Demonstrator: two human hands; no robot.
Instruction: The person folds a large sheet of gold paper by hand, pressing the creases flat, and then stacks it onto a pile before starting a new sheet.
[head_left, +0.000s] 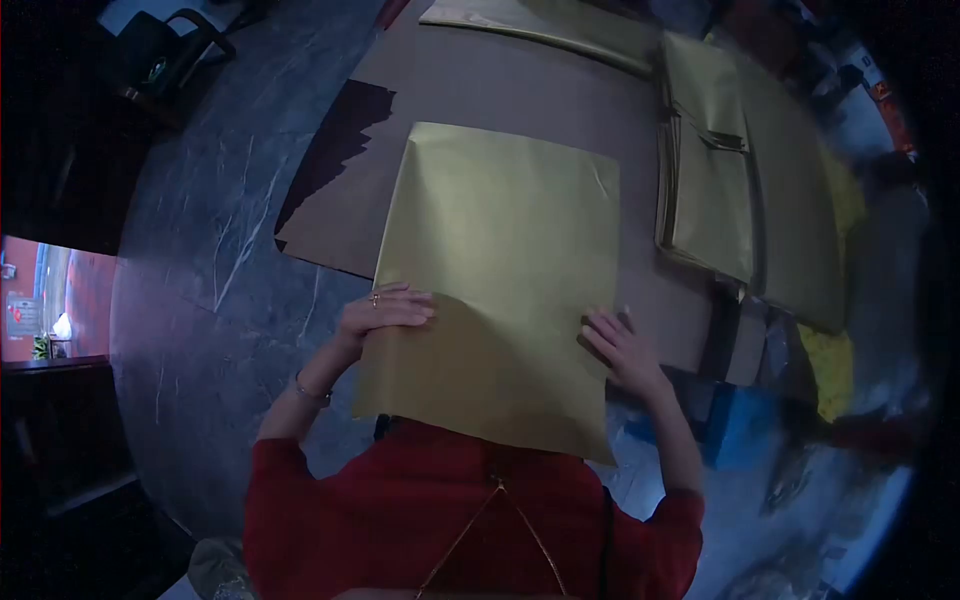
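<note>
A large gold paper sheet (505, 235) lies on the brown cardboard (340, 215), its near end reaching over the front edge toward my red shirt. My left hand (388, 312), with a ring and a bracelet, holds the sheet's left edge. Its fingers stretch across the top face, and its thumb is hidden. At the right edge, my right hand (622, 350) holds the sheet too, fingertips on the gold surface. Between the hands the sheet bends slightly, with its near part in shadow.
Folded gold sheets (708, 200) are stacked at the right, and another gold pile (545, 35) lies at the far edge. A dark torn patch (335, 145) marks the cardboard's left side. Below on the right are a blue box (740, 425) and something yellow (828, 375). A chair (165, 60) stands far left.
</note>
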